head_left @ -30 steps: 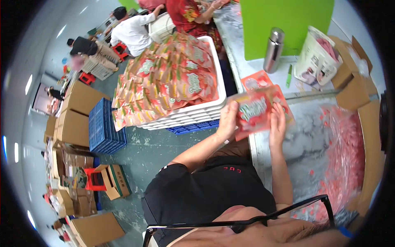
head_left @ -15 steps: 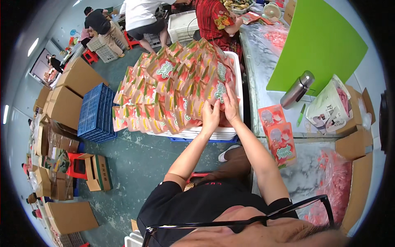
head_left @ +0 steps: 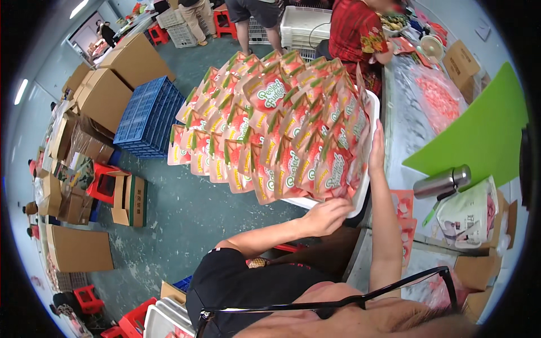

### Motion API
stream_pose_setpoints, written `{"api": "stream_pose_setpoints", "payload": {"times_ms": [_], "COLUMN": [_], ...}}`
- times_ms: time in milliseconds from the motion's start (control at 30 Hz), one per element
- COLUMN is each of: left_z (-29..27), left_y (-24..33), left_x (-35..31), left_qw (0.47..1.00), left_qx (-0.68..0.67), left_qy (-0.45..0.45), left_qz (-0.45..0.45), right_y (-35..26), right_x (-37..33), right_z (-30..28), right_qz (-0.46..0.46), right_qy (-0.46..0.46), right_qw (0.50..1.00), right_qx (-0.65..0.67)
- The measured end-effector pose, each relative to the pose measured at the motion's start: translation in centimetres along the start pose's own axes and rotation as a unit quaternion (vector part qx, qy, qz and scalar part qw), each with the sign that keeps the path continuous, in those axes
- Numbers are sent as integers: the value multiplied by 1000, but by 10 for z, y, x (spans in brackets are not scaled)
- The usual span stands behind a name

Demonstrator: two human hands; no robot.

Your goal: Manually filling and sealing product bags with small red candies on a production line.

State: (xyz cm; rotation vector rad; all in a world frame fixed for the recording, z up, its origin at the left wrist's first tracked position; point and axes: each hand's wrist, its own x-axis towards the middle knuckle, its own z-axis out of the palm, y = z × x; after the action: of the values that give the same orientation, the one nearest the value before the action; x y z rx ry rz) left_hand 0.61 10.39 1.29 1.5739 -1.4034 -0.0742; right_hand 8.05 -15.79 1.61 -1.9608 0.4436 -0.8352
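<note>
A white tray (head_left: 374,112) is heaped with overlapping rows of pink-red snack pouches (head_left: 270,93) with green top corners. My left hand (head_left: 329,217) is curled at the tray's near right corner, its fingers closed over the rim just below the nearest pouches; the fingertips are partly hidden. Along the outside of the tray's right wall lies my right hand (head_left: 376,152), fingers straight and pointing away from me. Flat red pouches (head_left: 404,205) rest on the marble-patterned table (head_left: 397,101), partly covered by my right forearm.
Blue stacked crates (head_left: 143,118) and cardboard boxes (head_left: 104,96) stand on the left floor. A person in a red patterned top (head_left: 355,34) sits beyond the tray. A green board (head_left: 473,129), steel flask (head_left: 442,181) and green knife (head_left: 431,214) are on the right table.
My left hand has gone from the pouches to the tray's near corner, and my right hand from the pouches to its right side. The whole view has swung, shifting the tray rightward in it.
</note>
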Motion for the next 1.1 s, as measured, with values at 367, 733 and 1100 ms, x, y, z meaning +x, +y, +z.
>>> {"api": "stream_pose_setpoints", "payload": {"times_ms": [367,733,1100], "left_z": [5,15,15], "left_y": [-41,-38,-13], "left_x": [0,10,22], "left_qw": [960,962,987], "left_qx": [153,67,60], "left_qy": [-190,-255,-149], "left_qz": [140,66,-14], "right_y": [52,30,-10], "right_x": [67,56,-16], "right_z": [83,105,-16], "right_qz": [-20,-9,-60], "right_qy": [-4,33,108], "right_qw": [1000,999,991], "right_qx": [19,-4,-55]}}
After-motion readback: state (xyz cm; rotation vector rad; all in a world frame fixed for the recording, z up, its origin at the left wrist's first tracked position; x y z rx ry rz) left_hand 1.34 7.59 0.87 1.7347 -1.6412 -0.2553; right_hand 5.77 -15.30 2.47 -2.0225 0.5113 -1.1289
